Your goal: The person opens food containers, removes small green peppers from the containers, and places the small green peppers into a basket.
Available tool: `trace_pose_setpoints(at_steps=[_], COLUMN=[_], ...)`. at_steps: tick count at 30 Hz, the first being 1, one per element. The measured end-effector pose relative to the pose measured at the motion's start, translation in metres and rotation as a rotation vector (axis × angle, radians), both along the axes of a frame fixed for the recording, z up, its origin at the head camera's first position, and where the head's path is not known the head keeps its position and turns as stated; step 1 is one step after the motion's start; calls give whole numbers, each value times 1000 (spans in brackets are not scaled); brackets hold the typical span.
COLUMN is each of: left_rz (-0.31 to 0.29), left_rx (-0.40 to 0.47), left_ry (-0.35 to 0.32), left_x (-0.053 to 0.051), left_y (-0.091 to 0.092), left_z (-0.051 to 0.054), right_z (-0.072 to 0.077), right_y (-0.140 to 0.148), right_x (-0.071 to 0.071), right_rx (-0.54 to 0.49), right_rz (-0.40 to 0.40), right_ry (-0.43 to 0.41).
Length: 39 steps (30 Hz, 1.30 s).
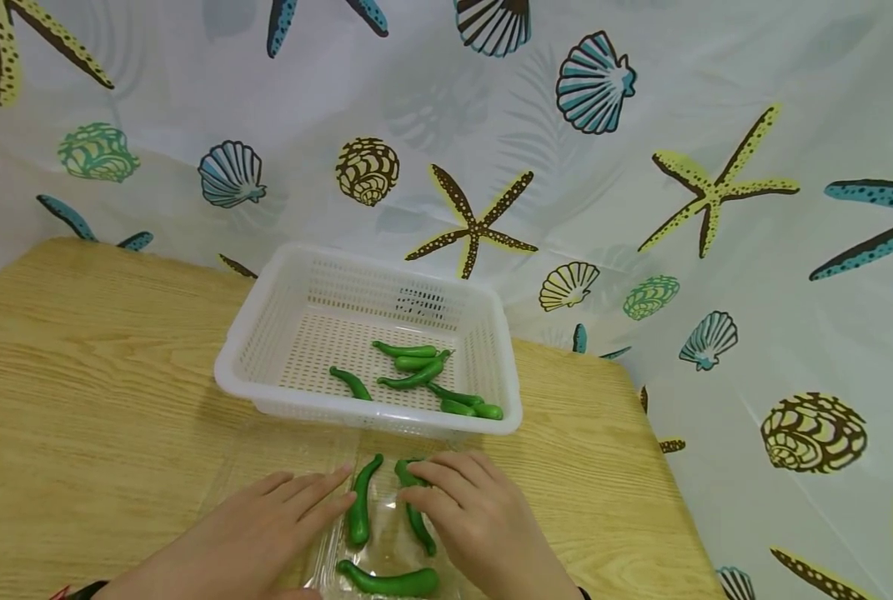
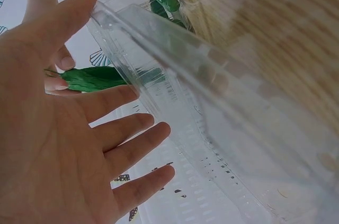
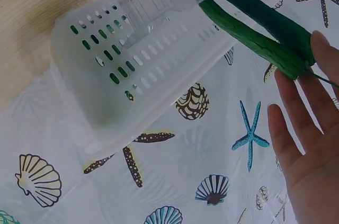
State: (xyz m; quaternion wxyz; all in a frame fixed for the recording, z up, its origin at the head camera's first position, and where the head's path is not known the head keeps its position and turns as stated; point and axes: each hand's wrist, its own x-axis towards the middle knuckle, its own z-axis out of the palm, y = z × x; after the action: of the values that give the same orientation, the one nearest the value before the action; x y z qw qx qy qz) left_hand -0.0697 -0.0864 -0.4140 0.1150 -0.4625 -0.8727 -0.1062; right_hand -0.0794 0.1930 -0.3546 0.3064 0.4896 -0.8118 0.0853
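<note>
My right hand (image 1: 476, 517) pinches a green pepper (image 1: 420, 531) by its stem end, over a clear plastic box (image 1: 324, 562). In the right wrist view, the thumb and fingertips meet at the end of a wrinkled pepper (image 3: 249, 38), and a second, darker one lies alongside. My left hand (image 1: 258, 525) reaches over the box's left side with straight fingers and holds nothing. Beside its fingertips a curved pepper (image 1: 359, 508) lies in the box. Another pepper (image 1: 389, 582) lies crosswise at the near end. The left wrist view shows the left palm (image 2: 58, 139) beside the clear wall.
Just behind the box stands a white perforated basket (image 1: 371, 412) with several green peppers (image 1: 416, 375) inside. A clear plastic flap (image 1: 281, 450) lies flat to the left on the wooden table (image 1: 78, 400). A shell-and-starfish patterned cloth (image 1: 303, 83) hangs behind and to the right.
</note>
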Motion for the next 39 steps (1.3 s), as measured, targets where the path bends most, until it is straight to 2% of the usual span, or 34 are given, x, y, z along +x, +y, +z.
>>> trace_pose_setpoints(at_steps=[11,17,20,26,31,39], left_rz=[7,15,13,26,21,8], left_rx=[9,-11,-25,-22,-13,-41], left_ry=[-19,-44,-61,-118,-71,-59], left_x=[1,1,0,1,2,-1], left_y=[1,2,3,3,3,2], left_z=[1,2,3,5,5,2], right_z=[21,27,28,30,34,38], right_y=[-3,-4,-4,-4,2,7], right_x=[5,5,4,2,0,1], right_rx=[-99,-175,-205,-230,-275,-401], right_rz=[38,100,120,77,48,-9], right_ry=[165,266,284,311,361,338])
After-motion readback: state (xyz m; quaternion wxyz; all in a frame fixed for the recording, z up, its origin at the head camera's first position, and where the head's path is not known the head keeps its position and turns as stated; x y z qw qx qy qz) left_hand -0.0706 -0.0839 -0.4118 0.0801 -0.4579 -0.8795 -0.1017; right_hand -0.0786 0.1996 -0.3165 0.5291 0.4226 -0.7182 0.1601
